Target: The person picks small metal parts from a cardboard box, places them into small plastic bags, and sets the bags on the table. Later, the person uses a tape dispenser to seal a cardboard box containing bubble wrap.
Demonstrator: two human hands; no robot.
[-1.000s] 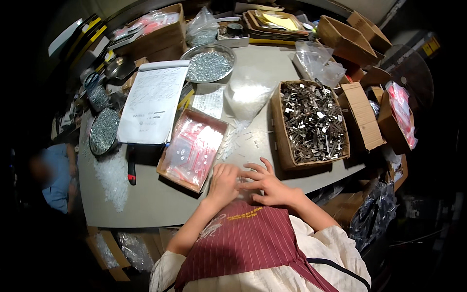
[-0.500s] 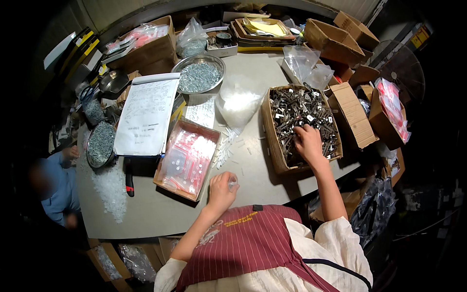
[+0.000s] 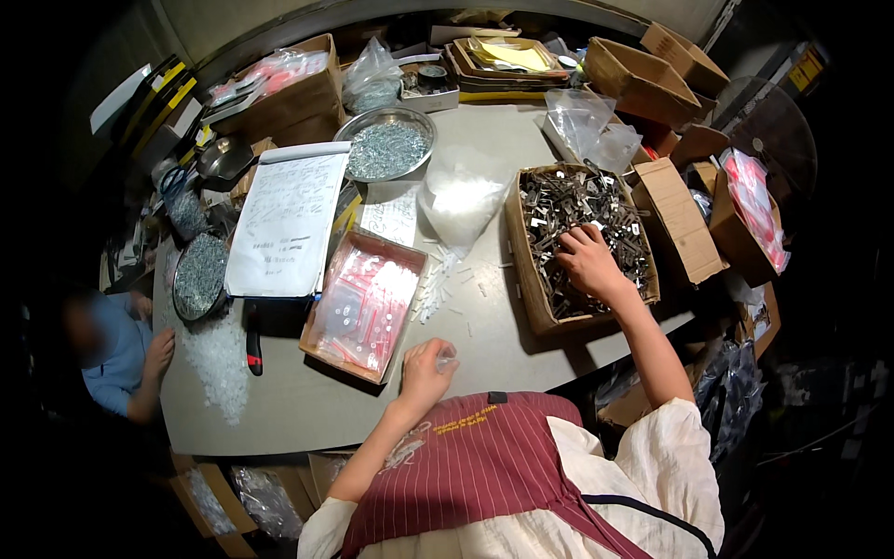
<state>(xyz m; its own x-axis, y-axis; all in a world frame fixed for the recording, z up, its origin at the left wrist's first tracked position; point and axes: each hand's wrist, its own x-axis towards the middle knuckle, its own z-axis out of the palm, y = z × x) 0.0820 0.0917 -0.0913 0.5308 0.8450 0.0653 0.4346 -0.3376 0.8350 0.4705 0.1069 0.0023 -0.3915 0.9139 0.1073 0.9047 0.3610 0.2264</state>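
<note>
Near the table's front edge, my left hand (image 3: 426,371) is closed round a small clear plastic bag (image 3: 447,358), part of which shows beyond the fingers. My right hand (image 3: 592,265) is down among dark metal parts (image 3: 570,197) that fill a cardboard box (image 3: 533,312). Its fingers are bent and pressed together on the pile; what they pinch is hidden. Just beyond my left hand stands a shallow carton (image 3: 368,373) of clear zip bags with red edges (image 3: 358,298). White plastic pins (image 3: 436,291) lie loose between the carton and the box.
A clear bag of white pieces (image 3: 461,203) and a metal bowl of screws (image 3: 389,147) stand farther back. A clipboard (image 3: 284,224), a dark bowl (image 3: 199,277) and a red-handled tool (image 3: 253,349) lie left. Another person (image 3: 121,349) sits at the left edge. Open cartons (image 3: 678,219) crowd the right.
My right hand has moved slightly toward the far side of the box and its fingers have shifted on the metal parts. The other person's hand has come to the table's edge.
</note>
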